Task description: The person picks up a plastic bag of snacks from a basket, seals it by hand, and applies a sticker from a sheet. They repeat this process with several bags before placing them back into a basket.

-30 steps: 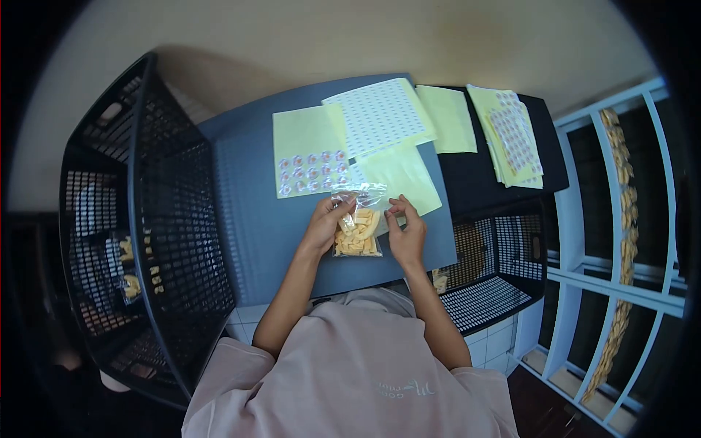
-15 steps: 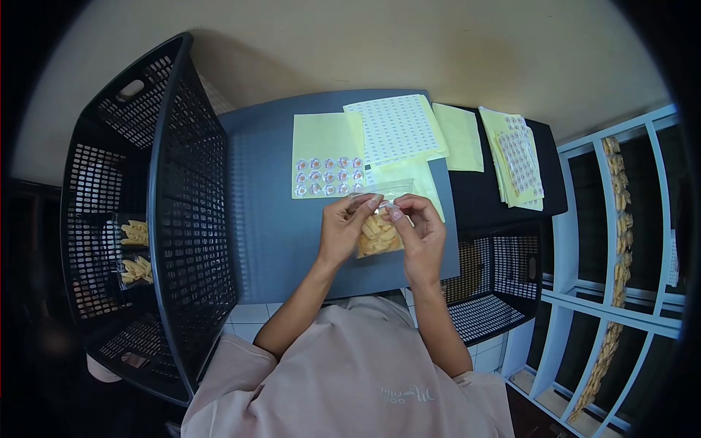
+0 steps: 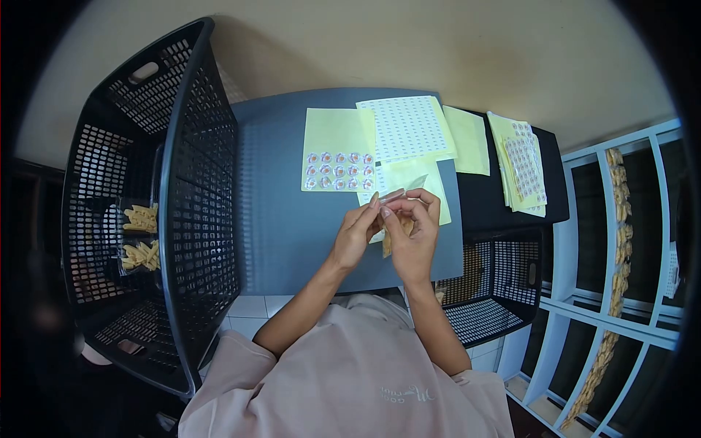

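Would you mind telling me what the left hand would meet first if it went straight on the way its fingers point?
Past the clear bag it pinches with the right hand, the left hand would likely reach the pale yellow sheet on the table; its height above it is unclear.

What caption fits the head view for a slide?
Left hand and right hand pinch a clear snack bag over a grey table.

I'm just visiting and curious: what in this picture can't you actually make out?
- Head view: the small bag is mostly covered by the left hand and right hand; whether it is sealed cannot be seen.
- Head view: print on the sticker sheet is too small to read.
- Head view: packs in the black basket are small and dim; their number is unclear.
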Demonstrator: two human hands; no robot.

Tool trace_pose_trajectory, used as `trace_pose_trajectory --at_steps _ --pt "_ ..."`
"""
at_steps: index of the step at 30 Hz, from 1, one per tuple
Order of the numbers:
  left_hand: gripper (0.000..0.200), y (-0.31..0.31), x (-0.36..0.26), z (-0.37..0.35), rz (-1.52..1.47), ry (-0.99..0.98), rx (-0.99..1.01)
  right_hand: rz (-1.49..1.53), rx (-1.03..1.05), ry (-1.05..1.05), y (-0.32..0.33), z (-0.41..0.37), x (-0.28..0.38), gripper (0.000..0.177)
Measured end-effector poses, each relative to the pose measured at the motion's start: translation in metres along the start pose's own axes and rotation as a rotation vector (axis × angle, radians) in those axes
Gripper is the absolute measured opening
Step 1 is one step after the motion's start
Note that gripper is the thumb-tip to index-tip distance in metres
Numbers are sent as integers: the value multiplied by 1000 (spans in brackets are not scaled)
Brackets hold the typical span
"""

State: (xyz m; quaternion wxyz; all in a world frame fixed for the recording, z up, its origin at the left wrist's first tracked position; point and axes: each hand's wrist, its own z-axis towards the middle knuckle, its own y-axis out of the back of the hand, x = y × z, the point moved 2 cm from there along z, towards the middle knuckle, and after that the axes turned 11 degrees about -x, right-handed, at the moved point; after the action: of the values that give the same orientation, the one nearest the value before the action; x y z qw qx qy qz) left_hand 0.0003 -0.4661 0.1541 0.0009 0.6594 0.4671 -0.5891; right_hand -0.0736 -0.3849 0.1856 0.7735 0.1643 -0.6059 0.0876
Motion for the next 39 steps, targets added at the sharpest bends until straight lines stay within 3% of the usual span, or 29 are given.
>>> trace_pose_trajectory --at_steps 7,12,16,18,24,28,30,32,34,36,39 --pt "49 8 10 -8 -37 6 -56 -52 -17 41 -1 -4 -9 14" --pt "46 17 15 -15 -25 32 -20 143 41 -123 3 -9 -13 17" --pt "46 17 18 -26 -104 56 -35 113 56 -108 7 -18 -7 19" --pt "46 20 22 -30 -109 52 -18 -33 63 65 9 -23 -5 21" --pt "44 19 23 -54 -186 64 -56 -137 137 191 17 -40 15 23" --pt "43 29 35 -71 -196 73 -115 -92 206 159 34 -54 -2 20" --pt "44 30 36 -85 -171 56 -133 211 133 -263 49 -66 -18 15" --pt "47 37 34 -97 -79 15 -140 263 98 -258 70 -78 -25 10" --pt "47 60 44 -96 -30 -15 -225 172 46 -452 93 -90 -26 8" --pt "43 90 49 -89 49 -121 -402 148 9 -509 107 -97 -33 10" --pt "37 125 36 -75 66 -76 -377 -61 53 -589 119 -102 -49 12"
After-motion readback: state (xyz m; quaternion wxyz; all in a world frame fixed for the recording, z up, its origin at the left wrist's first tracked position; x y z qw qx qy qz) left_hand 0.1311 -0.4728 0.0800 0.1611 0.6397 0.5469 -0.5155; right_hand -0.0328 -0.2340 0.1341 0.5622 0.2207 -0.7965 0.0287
